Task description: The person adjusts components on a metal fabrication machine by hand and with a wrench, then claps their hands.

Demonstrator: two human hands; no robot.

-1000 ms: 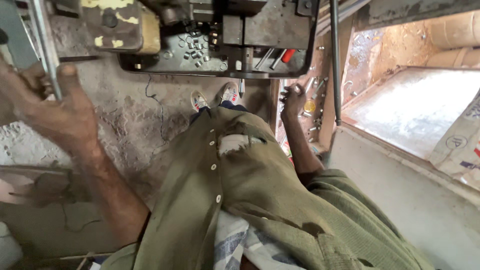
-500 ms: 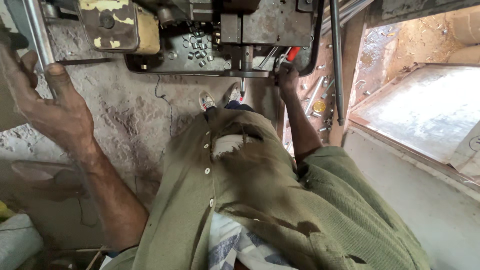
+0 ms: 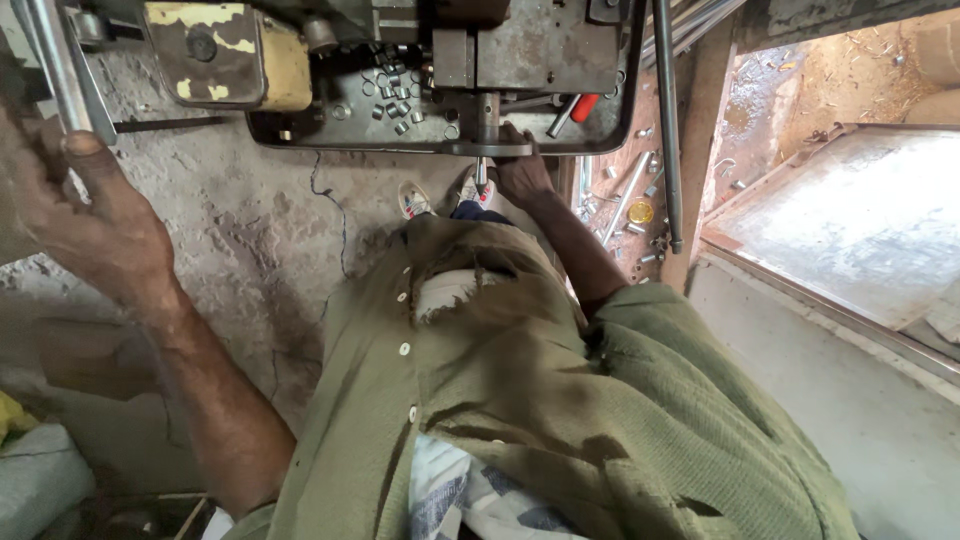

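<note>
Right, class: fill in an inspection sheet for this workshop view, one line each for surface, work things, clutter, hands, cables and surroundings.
Surface: machine tray, dark and greasy, with worn yellow housing on it.
Work things: vertical spindle at the tray's front edge; upright steel lever at far left.
Clutter: small metal bushes loose in the tray; a red-handled tool; bits of metal on the floor.
Hands: left hand on the lever; right hand at the spindle's foot, grip unclear.
Cables: nothing seen.
Surroundings: cracked concrete floor; pale slab at right.
</note>
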